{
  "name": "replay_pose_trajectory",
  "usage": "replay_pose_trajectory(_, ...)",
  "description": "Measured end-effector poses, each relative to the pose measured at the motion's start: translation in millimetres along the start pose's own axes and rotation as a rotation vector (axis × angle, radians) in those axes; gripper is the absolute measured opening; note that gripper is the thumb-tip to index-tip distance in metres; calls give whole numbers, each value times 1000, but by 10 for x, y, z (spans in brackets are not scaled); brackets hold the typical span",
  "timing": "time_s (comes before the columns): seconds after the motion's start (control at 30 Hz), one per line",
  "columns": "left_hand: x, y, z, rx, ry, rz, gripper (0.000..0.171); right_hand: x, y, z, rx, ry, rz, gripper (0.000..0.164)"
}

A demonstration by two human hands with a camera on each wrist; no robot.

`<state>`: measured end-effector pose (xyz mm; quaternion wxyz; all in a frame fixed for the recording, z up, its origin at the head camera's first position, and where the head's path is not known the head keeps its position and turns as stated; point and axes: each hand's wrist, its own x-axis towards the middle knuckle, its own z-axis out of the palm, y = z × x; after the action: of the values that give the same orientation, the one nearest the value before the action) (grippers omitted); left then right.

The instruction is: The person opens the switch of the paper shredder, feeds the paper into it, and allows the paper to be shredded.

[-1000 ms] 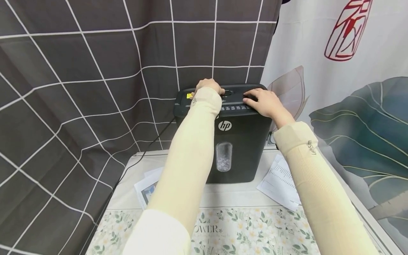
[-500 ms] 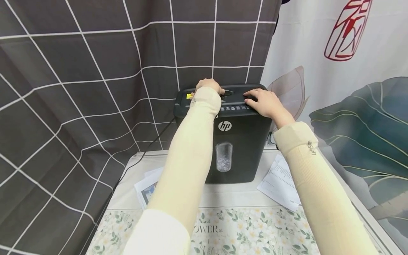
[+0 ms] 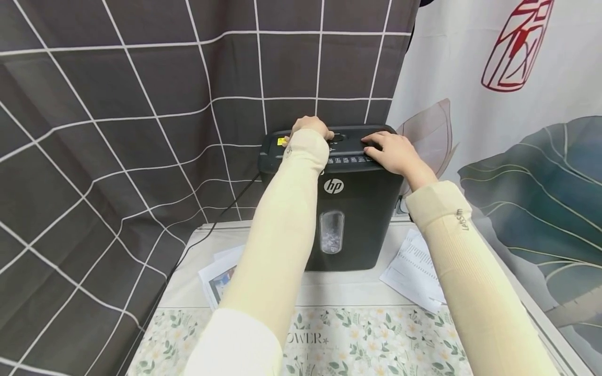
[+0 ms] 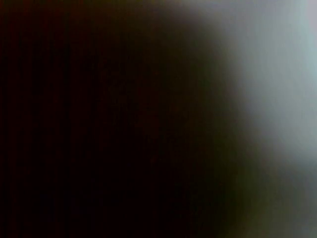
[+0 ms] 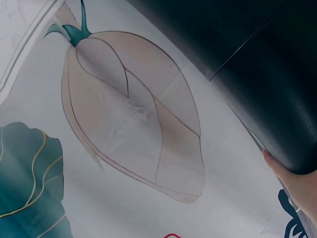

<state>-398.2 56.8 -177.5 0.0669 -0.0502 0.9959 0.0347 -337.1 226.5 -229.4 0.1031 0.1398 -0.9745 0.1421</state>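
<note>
A black HP paper shredder (image 3: 355, 219) stands upright at the back of the table, with pale paper shreds showing through its clear front window (image 3: 331, 232). My left hand (image 3: 310, 125) is on the shredder's top, thumb side close to a dark oval part (image 3: 337, 137). Its own wrist and sleeve hide most of its fingers, so I cannot tell how they are curled; the left wrist view is dark and blurred. On the right end of the top rests my right hand (image 3: 392, 150), fingers extended over the lid. In the right wrist view, part of that hand (image 5: 294, 183) touches the shredder's rounded edge.
Printed sheets (image 3: 416, 269) lie right of the shredder, and a picture sheet (image 3: 218, 279) lies to its left, partly behind my sleeve. A black cord (image 3: 218, 222) runs from the shredder's left side. A dark grid curtain (image 3: 226, 68) hangs close behind.
Both hands stay in place on the shredder's top. The head view has shifted very slightly, moving everything a little to the right.
</note>
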Motion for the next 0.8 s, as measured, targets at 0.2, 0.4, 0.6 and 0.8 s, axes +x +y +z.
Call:
replay_pose_trajectory(0.2,-71,-28,-53,-1,-4,-24,64,18,-36,-21,-13,-4,-4,44)
replay_pose_trajectory(0.4,-27,-87,-2,-9,36,-14,59,19,-59,-21,-17,-15,-13,44)
replay_pose_trajectory(0.6,-106,-119,10,10,68,54,58,-3,-46,-60,-24,-19,-5,44)
replay_pose_trajectory(0.8,-172,-177,21,22,-39,93,59,-16,-53,-31,-16,-34,2,44)
